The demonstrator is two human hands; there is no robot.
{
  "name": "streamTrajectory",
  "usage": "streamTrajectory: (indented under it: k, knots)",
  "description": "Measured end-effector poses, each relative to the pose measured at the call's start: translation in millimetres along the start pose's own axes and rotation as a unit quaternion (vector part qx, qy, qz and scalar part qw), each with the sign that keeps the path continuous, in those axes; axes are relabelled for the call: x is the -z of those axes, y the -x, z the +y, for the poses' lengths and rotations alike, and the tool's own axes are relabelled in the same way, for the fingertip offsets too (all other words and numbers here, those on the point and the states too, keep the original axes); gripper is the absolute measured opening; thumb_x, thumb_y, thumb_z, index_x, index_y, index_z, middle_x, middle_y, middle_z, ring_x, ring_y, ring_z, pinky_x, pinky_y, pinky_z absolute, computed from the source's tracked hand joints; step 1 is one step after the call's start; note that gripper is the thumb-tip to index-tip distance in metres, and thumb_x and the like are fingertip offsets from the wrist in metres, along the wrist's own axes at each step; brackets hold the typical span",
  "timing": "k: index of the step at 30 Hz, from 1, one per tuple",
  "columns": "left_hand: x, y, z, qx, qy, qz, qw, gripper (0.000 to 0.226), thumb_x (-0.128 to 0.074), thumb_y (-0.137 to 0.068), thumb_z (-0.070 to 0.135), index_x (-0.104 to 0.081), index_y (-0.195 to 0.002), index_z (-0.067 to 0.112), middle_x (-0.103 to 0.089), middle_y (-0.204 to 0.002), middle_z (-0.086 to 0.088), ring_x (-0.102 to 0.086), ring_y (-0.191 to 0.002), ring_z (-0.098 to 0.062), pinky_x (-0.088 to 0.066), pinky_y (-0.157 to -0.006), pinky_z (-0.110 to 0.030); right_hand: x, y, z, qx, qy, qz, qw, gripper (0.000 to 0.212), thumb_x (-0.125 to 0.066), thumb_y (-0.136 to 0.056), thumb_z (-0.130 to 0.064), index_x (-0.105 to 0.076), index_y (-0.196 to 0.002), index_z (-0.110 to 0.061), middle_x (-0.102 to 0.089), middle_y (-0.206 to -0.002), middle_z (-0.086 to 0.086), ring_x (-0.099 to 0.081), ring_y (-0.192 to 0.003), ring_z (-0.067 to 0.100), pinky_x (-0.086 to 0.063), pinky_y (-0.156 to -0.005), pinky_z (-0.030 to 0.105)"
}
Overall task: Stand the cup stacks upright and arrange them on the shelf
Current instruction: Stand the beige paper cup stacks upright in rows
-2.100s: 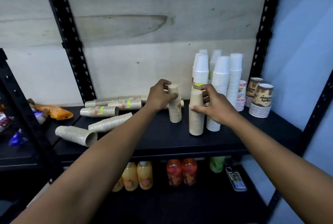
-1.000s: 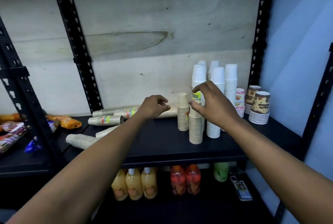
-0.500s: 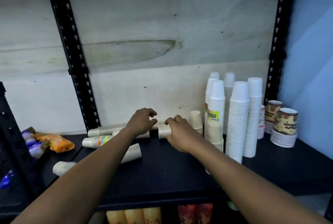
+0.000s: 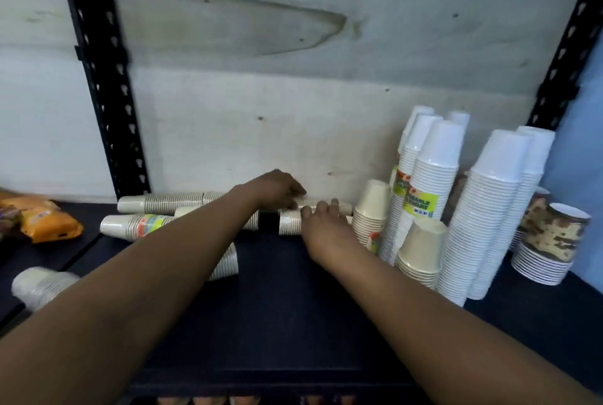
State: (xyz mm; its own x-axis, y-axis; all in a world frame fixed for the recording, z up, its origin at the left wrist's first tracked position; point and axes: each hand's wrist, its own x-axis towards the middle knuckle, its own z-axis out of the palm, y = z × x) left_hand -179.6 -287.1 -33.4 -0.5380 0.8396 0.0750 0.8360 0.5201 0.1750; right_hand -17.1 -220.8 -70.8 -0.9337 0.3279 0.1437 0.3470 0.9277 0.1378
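Several beige cup stacks lie on their sides on the black shelf (image 4: pixel 277 300). My right hand (image 4: pixel 321 225) grips a short lying stack (image 4: pixel 288 222) near the back wall. My left hand (image 4: pixel 277 189) curls over another lying stack (image 4: pixel 326 204) just behind it. Two beige stacks stand upright: one (image 4: pixel 372 209) by the wall, one (image 4: pixel 421 251) nearer me. More lying stacks lie at the back left (image 4: pixel 163 203), one with a coloured label (image 4: pixel 130 225), one under my left forearm (image 4: pixel 228 261) and one at the far left (image 4: pixel 39 284).
Tall white cup stacks (image 4: pixel 483 209) stand at the right, some with a green label (image 4: pixel 421 204). Short brown patterned cups (image 4: pixel 554 241) sit at the far right. Orange snack packets (image 4: pixel 45 223) lie on the left shelf. Black uprights (image 4: pixel 101 78) frame the bay.
Both hands have left the two upright beige stacks and reached left and back to the lying stacks by the wall. The view has moved closer and lower.
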Motion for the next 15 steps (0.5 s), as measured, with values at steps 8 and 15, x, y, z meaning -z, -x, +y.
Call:
streamTrajectory:
  k: [8, 15]
  knots:
    - [-8, 1, -2, -0.008, -0.033, 0.000, 0.999, 0.063, -0.073, -0.090, 0.027, -0.049, -0.148, 0.017, -0.059, -0.142, -0.005, -0.055, -0.129, -0.021, -0.039, -0.103, -0.024, -5, 3, -9, -0.016, 0.030, 0.058, 0.998, 0.046, -0.055, -0.091, -0.007, -0.043, -0.135, -0.002, -0.038, -0.129, 0.017, -0.057, -0.106, 0.037, -0.045, -0.087, 0.045]
    - [-7, 12, -4, 0.002, -0.045, 0.051, 0.998, 0.062, -0.068, -0.092, 0.027, -0.047, -0.149, 0.019, -0.056, -0.144, -0.007, -0.051, -0.133, -0.023, -0.037, -0.106, -0.028, 5, 11, -14, 0.003, 0.011, 0.034, 0.999, 0.053, -0.061, -0.089, -0.008, -0.038, -0.137, -0.006, -0.045, -0.136, 0.021, -0.047, -0.126, 0.041, -0.039, -0.103, 0.052]
